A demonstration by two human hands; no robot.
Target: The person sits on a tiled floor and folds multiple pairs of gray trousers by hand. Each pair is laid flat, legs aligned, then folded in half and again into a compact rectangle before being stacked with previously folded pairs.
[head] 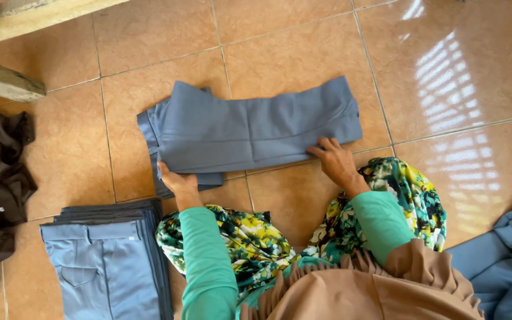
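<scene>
Here, folded grey-blue trousers (pixel 250 130) at frame centre on the tiled floor (pixel 445 71); left hand (pixel 176 181) gripping their lower-left edge, right hand (pixel 336 160) flat, open, pressing lower-right edge. Stack of folded trousers (pixel 108 261) lower left.

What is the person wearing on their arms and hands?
Both arms are covered by long, plain teal-green sleeves that end at the wrists. The left hand and right hand are bare, with no gloves. No rings, watch or bracelets can be made out. A tan pleated cloth hangs between the arms.
</scene>
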